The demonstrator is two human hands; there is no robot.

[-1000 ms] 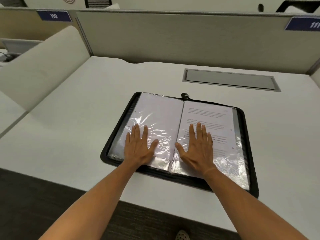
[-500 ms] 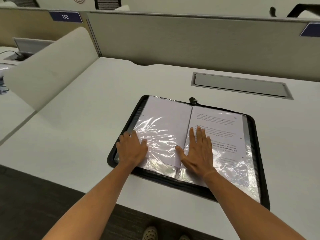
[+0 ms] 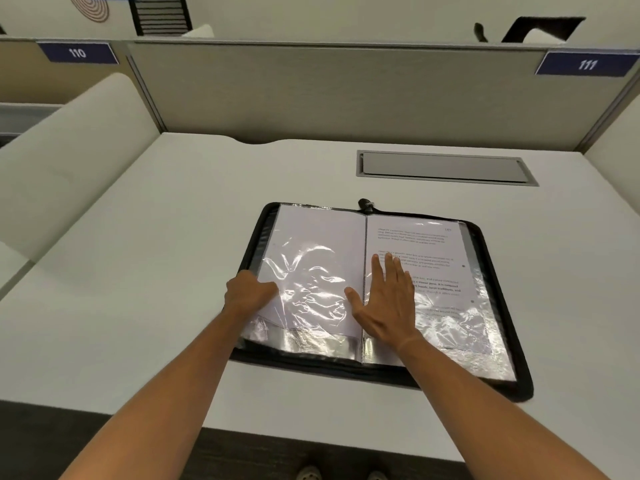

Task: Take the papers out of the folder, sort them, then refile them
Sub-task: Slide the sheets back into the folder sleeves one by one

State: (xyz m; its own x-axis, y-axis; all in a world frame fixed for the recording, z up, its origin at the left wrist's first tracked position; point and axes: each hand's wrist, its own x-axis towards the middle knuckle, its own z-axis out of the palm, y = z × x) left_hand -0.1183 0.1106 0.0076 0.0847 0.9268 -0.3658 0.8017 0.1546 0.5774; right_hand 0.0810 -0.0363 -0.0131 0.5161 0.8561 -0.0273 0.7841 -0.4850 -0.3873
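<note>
- Head view: black zip folder point(image 3: 498, 306) lying open flat on the white desk point(image 3: 138, 289), near the front edge, right of centre.
- Inside, clear plastic sleeves on both halves; left sleeve point(image 3: 311, 271) over a blank white sheet, right sleeve over a printed page point(image 3: 433, 258) with several paragraphs of text, too small to read.
- Left hand point(image 3: 247, 292) at the outer edge of the left sleeve, fingers curled under and gripping the edge of that sleeve, fingertips hidden beneath it.
- Right hand point(image 3: 388, 299) flat on the right page just beside the spine, fingers straight and close together, thumb spread out across the spine onto the left half, palm pressing down.
- Zip pull point(image 3: 365, 204) poking out at the top of the spine.
- Grey cable hatch point(image 3: 443, 168) set into the desk behind the folder, well apart from it.
- Beige partition point(image 3: 329, 95) along the back, with blue number plates 110 point(image 3: 77, 53) and 111 point(image 3: 587, 64).
- Tips of two shoes point(image 3: 341, 473) at the bottom edge, below the desk.
</note>
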